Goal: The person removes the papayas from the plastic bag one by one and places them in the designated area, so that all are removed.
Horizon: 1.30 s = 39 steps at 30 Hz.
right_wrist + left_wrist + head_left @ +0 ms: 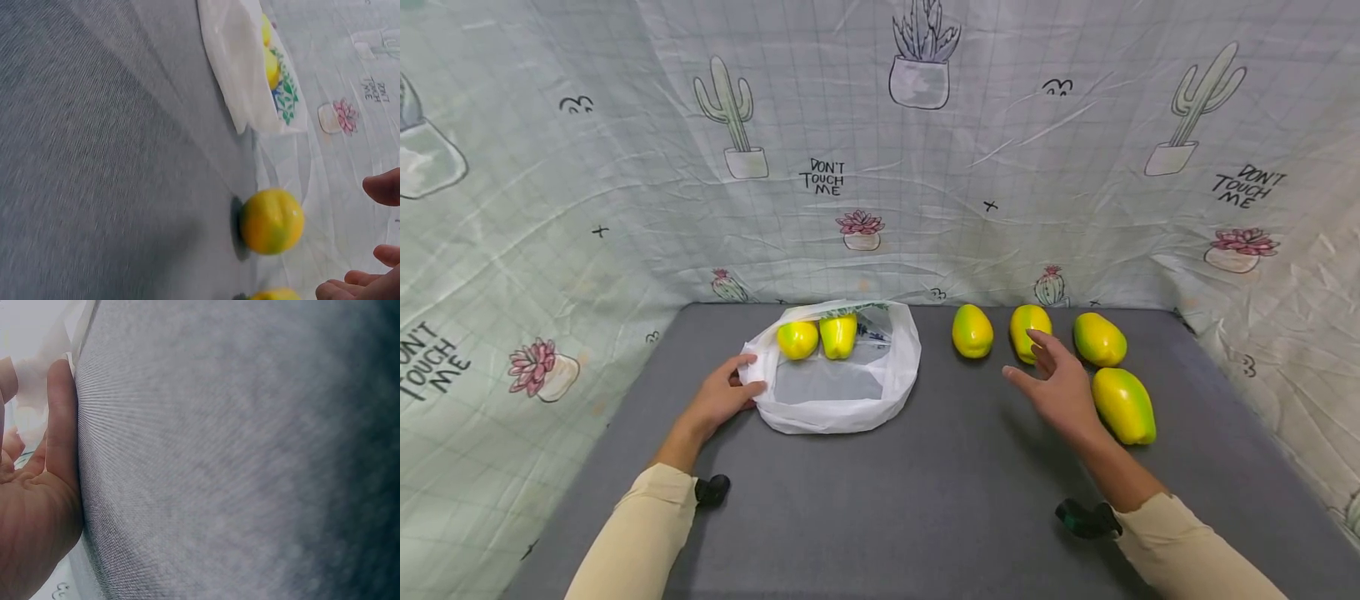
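Note:
A white plastic bag (827,417) lies on the grey table with its mouth spread wide. Inside it, near the back, are two yellow-green, mango-like fruits, one rounded fruit (797,340) and one longer fruit (838,336). My left hand (718,396) touches the bag's left side, thumb and fingers apart; one finger (61,419) stretches along the table in the left wrist view. My right hand (1063,387) hovers empty over the table, fingers spread, partly covering a mango (1030,325). Beside it are another mango (972,332), one at the right (1100,339) and a larger one (1123,406).
A cloth with cactus prints (925,208) hangs behind and around the grey table (880,517). The back row of fruit lies close to this cloth. Dark straps with small devices sit on the left wrist (712,490) and right wrist (1086,518).

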Tool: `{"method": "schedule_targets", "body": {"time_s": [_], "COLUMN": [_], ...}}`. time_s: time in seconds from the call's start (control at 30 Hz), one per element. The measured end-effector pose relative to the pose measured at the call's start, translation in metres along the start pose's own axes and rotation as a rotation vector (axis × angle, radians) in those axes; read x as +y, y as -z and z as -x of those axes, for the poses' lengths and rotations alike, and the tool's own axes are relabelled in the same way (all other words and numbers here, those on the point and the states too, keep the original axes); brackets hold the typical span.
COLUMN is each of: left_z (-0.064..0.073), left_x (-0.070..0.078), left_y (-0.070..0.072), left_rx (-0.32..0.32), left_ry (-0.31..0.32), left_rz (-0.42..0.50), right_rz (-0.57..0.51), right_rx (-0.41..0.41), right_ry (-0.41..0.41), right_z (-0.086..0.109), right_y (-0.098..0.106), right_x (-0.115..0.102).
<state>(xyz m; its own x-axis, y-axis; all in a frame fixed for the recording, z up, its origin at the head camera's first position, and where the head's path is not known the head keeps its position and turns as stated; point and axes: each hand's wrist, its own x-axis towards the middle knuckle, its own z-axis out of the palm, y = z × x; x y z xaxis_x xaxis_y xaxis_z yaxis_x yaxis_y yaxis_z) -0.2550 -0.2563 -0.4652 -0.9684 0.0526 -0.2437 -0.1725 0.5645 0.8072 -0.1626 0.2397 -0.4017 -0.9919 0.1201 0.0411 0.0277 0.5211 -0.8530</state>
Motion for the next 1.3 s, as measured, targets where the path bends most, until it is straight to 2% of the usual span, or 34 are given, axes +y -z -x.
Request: {"method": "schedule_targets", "body": {"time_s": [0.17, 0.47, 1.03, 1.3], "left_z": [0.0, -0.001, -0.002, -0.002], "left_x": [-0.001, -0.001, -0.001, -0.001], "left_y": [0.001, -0.001, 0.0, 0.001], "left_rx": [0.002, -0.009, 0.004, 0.006], "left_ry": [0.003, -0.006, 0.012, 0.013], "left_rz": [-0.003, 0.014, -0.002, 0.021], "right_rz": [-0.024, -0.12, -0.278, -0.293], "right_rx": [-0.036, -0.042, -0.124, -0.154], "right_ry": [-0.013, 0.036, 0.031, 0.015], "right_z": [-0.007, -0.015, -0.034, -0.047], "right_y": [-0.015, -0.049, -0.111, -0.136], "right_x": [-0.01, -0.023, -0.05, -0.057]}}
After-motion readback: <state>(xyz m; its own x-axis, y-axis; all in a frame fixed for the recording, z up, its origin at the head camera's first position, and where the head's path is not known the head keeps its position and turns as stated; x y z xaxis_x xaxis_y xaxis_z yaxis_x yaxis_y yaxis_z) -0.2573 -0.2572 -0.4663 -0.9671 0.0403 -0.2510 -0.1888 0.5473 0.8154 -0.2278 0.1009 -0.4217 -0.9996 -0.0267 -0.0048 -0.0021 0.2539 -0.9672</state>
